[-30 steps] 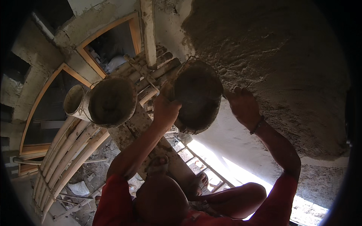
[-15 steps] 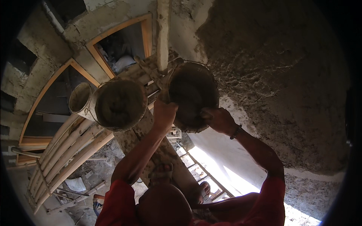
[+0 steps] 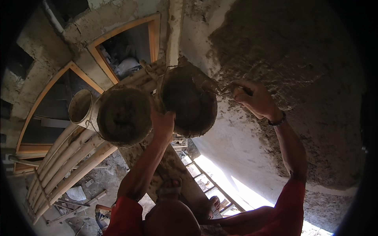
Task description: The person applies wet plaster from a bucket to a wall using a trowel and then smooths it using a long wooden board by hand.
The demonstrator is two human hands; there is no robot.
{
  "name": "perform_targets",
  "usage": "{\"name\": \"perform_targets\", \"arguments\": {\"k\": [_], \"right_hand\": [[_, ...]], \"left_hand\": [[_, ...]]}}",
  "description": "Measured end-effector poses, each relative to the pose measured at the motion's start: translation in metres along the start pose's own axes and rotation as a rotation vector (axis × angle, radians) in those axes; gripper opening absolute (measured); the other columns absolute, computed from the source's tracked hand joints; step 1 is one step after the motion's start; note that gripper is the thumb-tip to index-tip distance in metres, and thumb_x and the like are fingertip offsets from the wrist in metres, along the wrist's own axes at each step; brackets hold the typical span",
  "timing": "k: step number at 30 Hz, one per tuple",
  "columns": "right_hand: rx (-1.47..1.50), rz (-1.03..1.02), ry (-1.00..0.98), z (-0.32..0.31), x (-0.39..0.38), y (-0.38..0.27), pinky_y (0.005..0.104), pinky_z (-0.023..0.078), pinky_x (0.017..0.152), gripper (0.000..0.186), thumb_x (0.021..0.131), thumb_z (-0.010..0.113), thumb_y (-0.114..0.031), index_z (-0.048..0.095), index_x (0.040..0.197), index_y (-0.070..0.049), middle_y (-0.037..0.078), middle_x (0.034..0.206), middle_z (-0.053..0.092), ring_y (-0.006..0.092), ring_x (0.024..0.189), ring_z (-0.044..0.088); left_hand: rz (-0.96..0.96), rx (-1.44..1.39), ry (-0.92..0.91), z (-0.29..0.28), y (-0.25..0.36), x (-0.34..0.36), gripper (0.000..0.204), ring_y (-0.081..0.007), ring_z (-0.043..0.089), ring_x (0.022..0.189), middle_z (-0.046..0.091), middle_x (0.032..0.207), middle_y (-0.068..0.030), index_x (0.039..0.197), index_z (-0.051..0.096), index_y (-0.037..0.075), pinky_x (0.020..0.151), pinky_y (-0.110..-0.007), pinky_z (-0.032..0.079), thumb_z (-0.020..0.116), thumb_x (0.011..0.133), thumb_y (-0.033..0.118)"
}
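Observation:
My left hand (image 3: 163,125) is closed on the left rim of a round dark mortar bucket (image 3: 193,128). In my right hand (image 3: 258,100) is a trowel (image 3: 205,82), its handle inside my fist and its mud-coated blade over the bucket's upper right rim. Whether mortar lies on the blade is hard to make out in the dim light. Just left of my left hand stands a second bucket (image 3: 124,116) with grey-brown mortar inside. A smaller pale bucket (image 3: 80,106) sits tilted at its left side.
To the right rises a wall (image 3: 283,70) with rough dark mortar over a paler coat. Beneath my feet is a muddy plank (image 3: 175,167), high above the ground. A pole (image 3: 173,35) stands ahead, wooden window frames (image 3: 96,59) and long poles (image 3: 73,165) at the left.
My right hand has come out of the bucket and moved up and right, bringing the trowel into sight. The held bucket and my left hand have shifted slightly left.

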State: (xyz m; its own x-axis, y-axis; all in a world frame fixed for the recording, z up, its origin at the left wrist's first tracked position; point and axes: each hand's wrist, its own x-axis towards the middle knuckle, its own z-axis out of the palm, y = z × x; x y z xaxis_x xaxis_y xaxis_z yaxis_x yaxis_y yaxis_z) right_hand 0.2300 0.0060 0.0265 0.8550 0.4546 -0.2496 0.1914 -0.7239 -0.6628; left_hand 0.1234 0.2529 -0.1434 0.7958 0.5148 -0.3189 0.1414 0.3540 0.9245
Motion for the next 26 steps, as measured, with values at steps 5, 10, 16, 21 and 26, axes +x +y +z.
{"name": "perform_targets", "arguments": {"k": [5,10,16,21,26], "right_hand": [[-0.402,-0.057,0.439,-0.048,0.062,0.119,0.0361,0.056,0.074,0.049,0.091,0.063,-0.032,0.057,0.129,-0.002,0.014,0.093,0.068,0.0208,0.084,0.068],[-0.321,0.021,0.598,-0.100,0.030,0.045,0.0361,0.054,0.083,0.052,0.088,0.067,-0.029,0.056,0.128,0.002,0.017,0.099,0.068,0.0231,0.094,0.067],[-0.564,-0.196,0.228,-0.014,-0.030,0.021,0.0388,0.055,0.079,0.044,0.081,0.070,-0.017,0.060,0.123,-0.006,0.017,0.095,0.065,0.0280,0.084,0.067],[-1.133,-0.334,0.192,0.056,-0.023,0.056,0.0456,0.053,0.072,0.034,0.084,0.065,-0.020,0.060,0.117,-0.010,0.014,0.080,0.061,0.0313,0.077,0.065],[-0.642,-0.100,-0.110,0.105,-0.010,0.092,0.0465,0.054,0.074,0.039,0.081,0.069,-0.026,0.059,0.117,-0.014,0.012,0.090,0.068,0.0357,0.086,0.068]], "left_hand": [[-0.037,-0.085,-0.143,0.007,-0.001,-0.004,0.093,-0.0153,0.056,0.087,0.055,0.117,-0.0134,0.150,0.020,-0.001,0.070,-0.026,0.048,0.053,0.064,-0.012],[0.074,0.012,-0.089,-0.013,-0.036,0.008,0.073,-0.0149,0.057,0.087,0.058,0.107,-0.0114,0.136,0.041,-0.003,0.073,-0.027,0.048,0.053,0.064,-0.010],[0.104,-0.119,-0.105,0.023,-0.001,-0.018,0.045,-0.0094,0.051,0.070,0.057,0.085,-0.0045,0.110,0.057,-0.007,0.058,-0.024,0.041,0.051,0.065,-0.009],[0.145,0.213,-0.235,0.027,-0.010,-0.010,0.056,-0.0241,0.061,0.086,0.063,0.098,-0.0164,0.124,0.051,-0.004,0.075,-0.033,0.048,0.058,0.068,0.000],[0.198,0.315,-0.267,0.030,-0.011,-0.008,0.070,-0.0355,0.064,0.106,0.064,0.113,-0.0246,0.136,0.046,0.001,0.090,-0.041,0.050,0.064,0.069,0.007]]}}
